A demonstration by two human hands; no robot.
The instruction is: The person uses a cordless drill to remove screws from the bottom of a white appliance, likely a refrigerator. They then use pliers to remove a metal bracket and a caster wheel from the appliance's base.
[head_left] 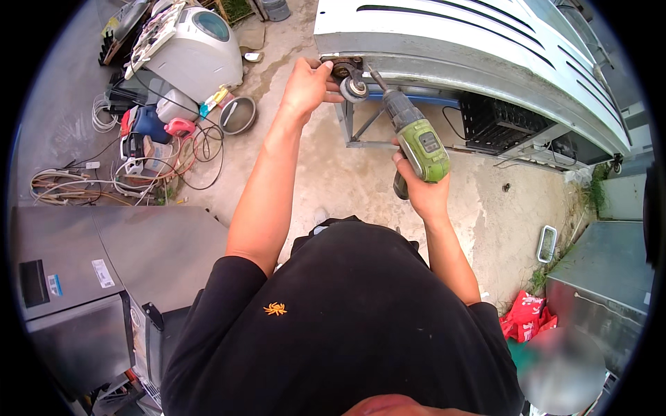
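In my right hand (424,187) is a green and grey cordless drill (423,147), its handle wrapped by my fingers. Its bit points up and left, the tip close beside a caster wheel (354,89) at the lower near corner of a large white slotted metal cabinet (430,45). I cannot tell whether the tip touches a screw. My left hand (310,87) grips the caster from its left side, thumb and fingers at the rusty bracket (345,68). Part of those fingertips is hidden behind the caster.
Coiled hoses and cables (76,184), plastic jugs (177,107) and a round pan (238,115) lie at the left. Grey metal cabinets (152,249) stand at lower left. Below the white cabinet are a metal frame (368,144) and a black crate (496,121). A red bag (528,315) lies lower right.
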